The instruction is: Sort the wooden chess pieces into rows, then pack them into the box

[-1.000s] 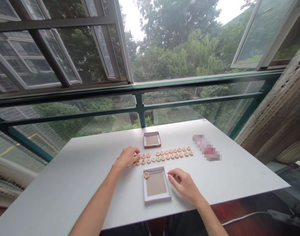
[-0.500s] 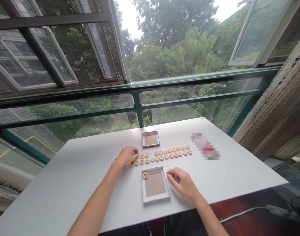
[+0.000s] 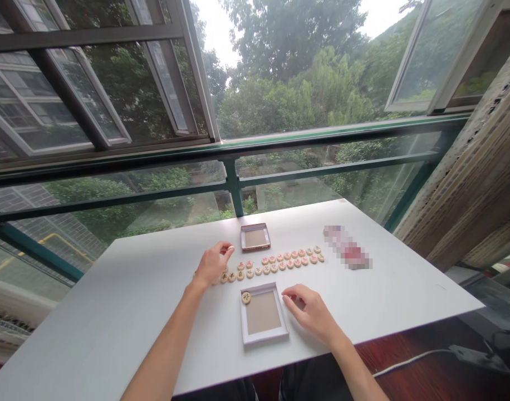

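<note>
My left hand (image 3: 213, 263) is raised just above the left part of two rows of round Chinese chess pieces (image 3: 282, 266). Its thumb and fingertips pinch one chess piece (image 3: 231, 247), seen nearly edge-on. The pieces lie face up with red or black characters, and my hand hides some at the left end. In front of me, a shallow white-rimmed box tray (image 3: 265, 337) holds a single black-character piece (image 3: 246, 297) in its far left corner. Resting on the table at the tray's right side, my right hand (image 3: 311, 314) has loosely curved fingers, thumb apart, nothing in them.
Behind the rows sits the box's other half (image 3: 255, 238), a brown-edged lid. A blurred-out pinkish item (image 3: 347, 248) lies at the right on the white table (image 3: 384, 289). Beyond the far edge stand a green railing (image 3: 234, 186) and open windows.
My left hand has lifted up and away from the rows, with a chess piece now between its fingertips. A gap shows in the red row where it was. My right hand stays put.
</note>
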{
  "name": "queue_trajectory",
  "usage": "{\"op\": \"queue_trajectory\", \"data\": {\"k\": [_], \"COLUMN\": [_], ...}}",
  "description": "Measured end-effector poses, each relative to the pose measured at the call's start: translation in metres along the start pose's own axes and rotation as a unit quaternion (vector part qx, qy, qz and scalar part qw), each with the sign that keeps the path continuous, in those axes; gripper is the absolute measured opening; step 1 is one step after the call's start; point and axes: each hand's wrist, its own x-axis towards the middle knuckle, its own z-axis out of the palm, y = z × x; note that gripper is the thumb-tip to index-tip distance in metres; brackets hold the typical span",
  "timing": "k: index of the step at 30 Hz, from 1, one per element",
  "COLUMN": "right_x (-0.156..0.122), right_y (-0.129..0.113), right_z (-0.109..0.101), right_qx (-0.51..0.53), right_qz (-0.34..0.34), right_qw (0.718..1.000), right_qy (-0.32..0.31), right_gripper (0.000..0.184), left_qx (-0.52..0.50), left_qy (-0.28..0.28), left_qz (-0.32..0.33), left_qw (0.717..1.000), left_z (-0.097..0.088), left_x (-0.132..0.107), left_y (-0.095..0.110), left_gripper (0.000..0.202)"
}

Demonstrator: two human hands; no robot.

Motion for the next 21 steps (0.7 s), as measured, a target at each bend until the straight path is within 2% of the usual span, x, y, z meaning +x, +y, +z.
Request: {"op": "queue_trajectory", "data": {"k": [2, 5, 10, 13, 16, 21], "right_x": [0.000, 0.001, 0.000, 0.000, 0.000, -0.001], "right_y": [0.000, 0.000, -0.002, -0.006, -0.007, -0.005], "right_z": [0.000, 0.001, 0.002, 0.003, 0.003, 0.004], "right_qx": [0.000, -0.003, -0.026, -0.054, -0.062, -0.059], "right_qz": [0.001, 0.000, -0.023, -0.047, -0.049, -0.040], "right_qw": [1.000, 1.000, 0.999, 0.997, 0.997, 0.997], "right_qy": [0.001, -0.002, 0.006, 0.000, -0.002, 0.011], "right_gripper": [0.017, 0.018, 0.020, 0.019, 0.019, 0.021], "left_qx": [-0.038, -0.199, -0.253, -0.283, -0.324, -0.401], "left_qy": [0.009, 0.004, -0.039, -0.052, -0.061, -0.041], "left_qz": [0.001, -0.014, -0.028, -0.028, -0.054, -0.063], "left_qw": [0.999, 0.980, 0.966, 0.957, 0.943, 0.913], "left_z": [-0.001, 0.002, 0.014, 0.026, 0.038, 0.046], "left_x": [-0.018, -0.049, -0.090, -0.102, -0.106, -0.108], "left_y": [0.013, 0.033, 0.056, 0.064, 0.067, 0.058], "left_gripper": [0.035, 0.036, 0.038, 0.035, 0.034, 0.028]}}
